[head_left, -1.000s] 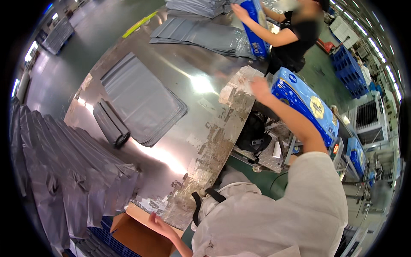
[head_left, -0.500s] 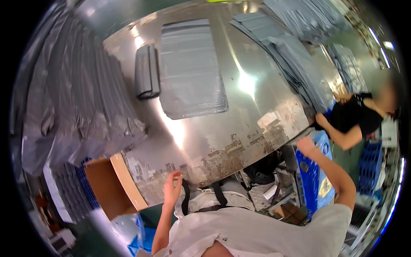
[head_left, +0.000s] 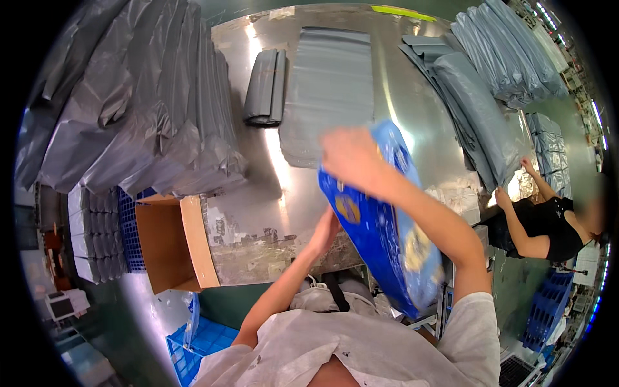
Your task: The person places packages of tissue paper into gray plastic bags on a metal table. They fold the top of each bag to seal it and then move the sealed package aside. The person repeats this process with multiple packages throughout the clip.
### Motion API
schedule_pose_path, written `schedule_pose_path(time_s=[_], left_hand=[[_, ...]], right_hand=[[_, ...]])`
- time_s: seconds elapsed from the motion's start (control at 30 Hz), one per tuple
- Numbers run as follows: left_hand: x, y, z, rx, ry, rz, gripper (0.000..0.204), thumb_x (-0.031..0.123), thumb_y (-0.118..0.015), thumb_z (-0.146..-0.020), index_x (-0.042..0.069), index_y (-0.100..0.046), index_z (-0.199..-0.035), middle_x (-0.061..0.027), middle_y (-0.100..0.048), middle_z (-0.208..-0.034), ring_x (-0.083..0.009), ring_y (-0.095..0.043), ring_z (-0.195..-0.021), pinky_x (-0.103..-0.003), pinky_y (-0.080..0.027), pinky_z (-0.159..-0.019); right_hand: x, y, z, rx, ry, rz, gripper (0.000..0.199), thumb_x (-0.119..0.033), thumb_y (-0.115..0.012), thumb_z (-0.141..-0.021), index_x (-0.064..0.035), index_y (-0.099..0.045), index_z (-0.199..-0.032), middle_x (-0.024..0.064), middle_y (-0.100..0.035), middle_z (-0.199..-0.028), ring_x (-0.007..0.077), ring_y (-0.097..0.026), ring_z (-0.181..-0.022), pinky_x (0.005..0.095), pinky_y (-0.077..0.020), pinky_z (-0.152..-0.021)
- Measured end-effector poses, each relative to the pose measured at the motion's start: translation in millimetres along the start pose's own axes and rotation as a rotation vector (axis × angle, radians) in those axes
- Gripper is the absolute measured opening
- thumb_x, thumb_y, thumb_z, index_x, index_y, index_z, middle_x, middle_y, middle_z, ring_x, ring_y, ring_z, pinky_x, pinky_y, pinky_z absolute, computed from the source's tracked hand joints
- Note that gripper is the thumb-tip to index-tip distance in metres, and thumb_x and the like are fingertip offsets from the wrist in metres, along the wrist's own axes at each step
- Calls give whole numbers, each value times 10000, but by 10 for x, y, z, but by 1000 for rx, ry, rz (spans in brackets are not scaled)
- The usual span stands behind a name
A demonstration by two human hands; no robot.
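Package [head_left: 369, 224], glossy blue film, tilted over the metal table [head_left: 255, 201], upper end clasped by your blurred right hand [head_left: 351, 158], your left hand [head_left: 325, 233] alongside, its grip impossible to tell; beyond, smooth grey plastic stack [head_left: 330, 84], corner covered.

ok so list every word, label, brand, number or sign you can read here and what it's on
No text can be read clearly.
Blue package: pale markings and yellowish emblems, too blurred to read.
Flat grey stack: no lettering can be made out.
Open brown carton: no lettering can be made out on the sides that show.
Background: too small or blurred to tell.
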State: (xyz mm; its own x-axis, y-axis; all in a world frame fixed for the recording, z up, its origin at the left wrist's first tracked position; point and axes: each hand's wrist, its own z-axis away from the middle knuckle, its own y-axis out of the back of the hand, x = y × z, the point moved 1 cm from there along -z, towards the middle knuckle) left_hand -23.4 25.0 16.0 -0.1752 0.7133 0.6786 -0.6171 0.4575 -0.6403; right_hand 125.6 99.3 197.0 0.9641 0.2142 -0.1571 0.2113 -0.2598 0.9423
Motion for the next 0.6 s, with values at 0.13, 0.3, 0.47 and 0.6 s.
schedule_pose_path(time_s=[0.13, 0.3, 0.47, 0.6], left_hand=[[410, 719, -729, 45, -22, -8, 656, 563, -346, -1008, 77, -359, -1449, -108, -456, -1444, -208, -410, -1326, -400, -291, -1120], [125, 1251, -898, 421, -195, -315, 639, 520, -394, -1012, 49, -382, -1443, -107, -452, -1437, -209, -432, -1289, -351, -306, -1100], [-900, 1114, -208, 382, 40, -293, 594, 422, -357, -1038, -5, -370, -1450, -169, -427, -1459, -273, -351, -1384, -381, -260, -1147], [-1561, 757, 158, 394, -248, -744, 559, 341, -321, -1050, 33, -255, -1512, -169, -252, -1551, -311, -232, -1437, -394, -193, -1178]], right_hand=[[224, 287, -356, -52, -424, -317, 343, -323, -597, -874, -40, -652, -1059, 152, -660, -1112, 336, -620, -1045, 424, -481, -894], [1033, -519, 1043, 86, -757, -234, 570, -435, -566, -941, 26, -539, -1274, 222, -634, -1184, 343, -614, -1097, 405, -467, -951], [1027, -1590, 3292, -57, -1463, -1180, 639, -567, -475, -970, -17, -581, -1277, 101, -618, -1226, 198, -568, -1087, 346, -443, -942], [567, -1552, 3261, -58, -1555, -1378, 709, -573, -471, -969, -17, -451, -1408, 99, -526, -1366, 204, -501, -1208, 345, -396, -1019]])
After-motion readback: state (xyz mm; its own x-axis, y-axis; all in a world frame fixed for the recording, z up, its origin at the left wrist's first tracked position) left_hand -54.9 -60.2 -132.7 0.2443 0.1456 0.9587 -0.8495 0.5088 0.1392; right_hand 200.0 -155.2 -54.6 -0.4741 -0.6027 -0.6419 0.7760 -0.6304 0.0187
